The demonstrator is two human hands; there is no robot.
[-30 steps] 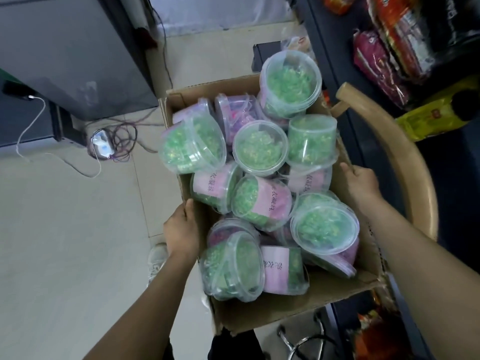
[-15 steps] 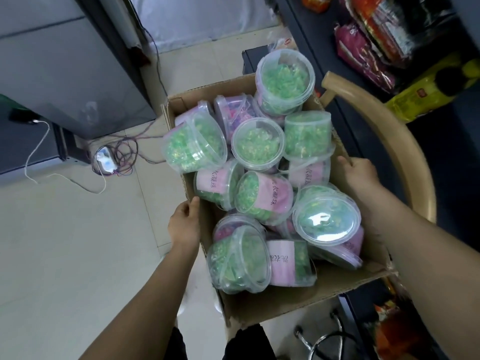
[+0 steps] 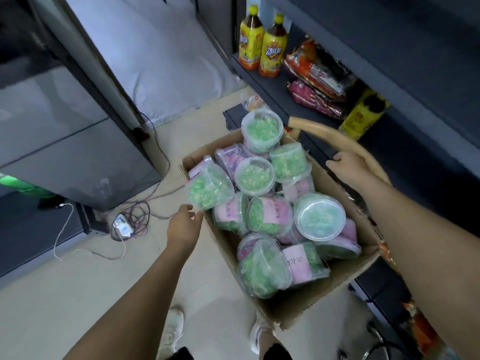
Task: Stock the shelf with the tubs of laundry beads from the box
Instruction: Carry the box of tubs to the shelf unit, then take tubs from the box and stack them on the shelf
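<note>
An open cardboard box holds several clear tubs of green laundry beads with pink labels, piled loosely; one tub sits highest at the far end and another leans over the left rim. My left hand rests against the box's left wall, fingertips by that leaning tub. My right hand grips the box's right rim, fingers curled over it. The dark shelf stands to the right, beyond the box.
Two yellow drink bottles, snack bags and a yellow packet occupy the shelf. A curved wooden chair back runs beside the box's right side. A glass-fronted cabinet and tangled cables lie left on the tiled floor.
The view has lifted, bringing the shelf's bottles and bags into sight. The box has shifted toward the lower right of the view. Both hands stay at its sides.
</note>
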